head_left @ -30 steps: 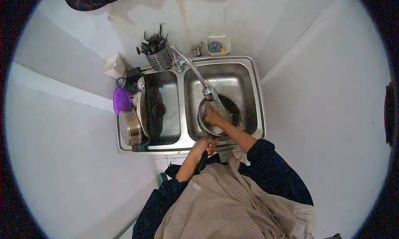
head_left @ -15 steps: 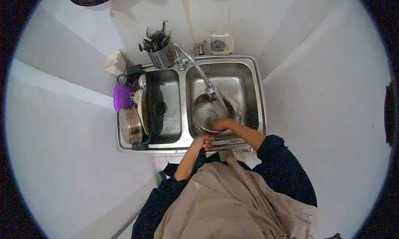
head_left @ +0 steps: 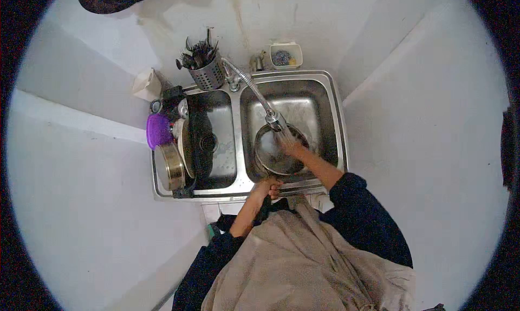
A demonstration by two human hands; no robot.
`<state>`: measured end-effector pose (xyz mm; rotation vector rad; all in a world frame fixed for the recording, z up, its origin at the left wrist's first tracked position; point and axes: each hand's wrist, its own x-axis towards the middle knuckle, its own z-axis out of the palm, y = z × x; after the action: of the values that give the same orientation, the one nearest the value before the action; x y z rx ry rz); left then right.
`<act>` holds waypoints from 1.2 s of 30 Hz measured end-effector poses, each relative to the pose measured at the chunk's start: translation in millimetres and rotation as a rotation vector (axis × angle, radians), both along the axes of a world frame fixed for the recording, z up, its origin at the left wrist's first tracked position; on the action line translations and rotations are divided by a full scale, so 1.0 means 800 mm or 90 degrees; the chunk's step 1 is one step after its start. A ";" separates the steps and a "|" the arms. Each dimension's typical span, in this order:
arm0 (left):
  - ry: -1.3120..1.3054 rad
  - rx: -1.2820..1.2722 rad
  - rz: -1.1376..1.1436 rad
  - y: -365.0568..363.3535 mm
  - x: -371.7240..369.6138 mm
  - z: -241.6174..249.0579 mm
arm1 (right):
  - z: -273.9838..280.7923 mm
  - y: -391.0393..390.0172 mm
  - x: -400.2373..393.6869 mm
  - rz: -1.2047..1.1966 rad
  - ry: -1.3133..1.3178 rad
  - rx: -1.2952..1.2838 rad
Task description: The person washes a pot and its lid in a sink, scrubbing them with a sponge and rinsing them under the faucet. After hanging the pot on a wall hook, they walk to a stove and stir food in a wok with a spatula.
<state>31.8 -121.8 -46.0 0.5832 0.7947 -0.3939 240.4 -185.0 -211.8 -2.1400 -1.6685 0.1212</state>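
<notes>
A round metal pan [head_left: 272, 148] lies tilted in the right basin, under water running from the flexible faucet [head_left: 273, 119]. My right hand [head_left: 293, 147] is over the pan's inside at its upper right, in the stream; its fingers are blurred. At the sink's front edge, my left hand [head_left: 269, 187] is closed around what looks like the pan's dark handle, just below the pan.
The left basin [head_left: 222, 148] has a drain. Along its left side stand a gold-coloured pot [head_left: 172, 167], a purple container [head_left: 158, 131] and other dishes. Behind are a utensil holder [head_left: 208, 75] and a white tub [head_left: 286, 55] with a scrubber.
My right hand has moved up from the pan's lower part into the water stream. The pan has shifted slightly to the right, and my left hand is a little lower.
</notes>
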 end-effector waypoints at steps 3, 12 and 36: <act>-0.013 0.022 -0.023 -0.007 0.009 0.029 | 0.008 -0.004 -0.017 0.081 0.108 -0.212; 0.003 0.003 0.014 -0.009 0.006 0.023 | -0.038 -0.006 -0.017 -0.012 -0.097 0.059; -0.137 -0.235 0.022 0.020 0.021 0.008 | 0.238 -0.095 -0.032 0.079 -0.090 -0.010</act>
<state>48.9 -105.8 -39.3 0.2599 0.5076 -0.4259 214.9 -261.3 -21.3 -2.0995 -1.8867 0.0195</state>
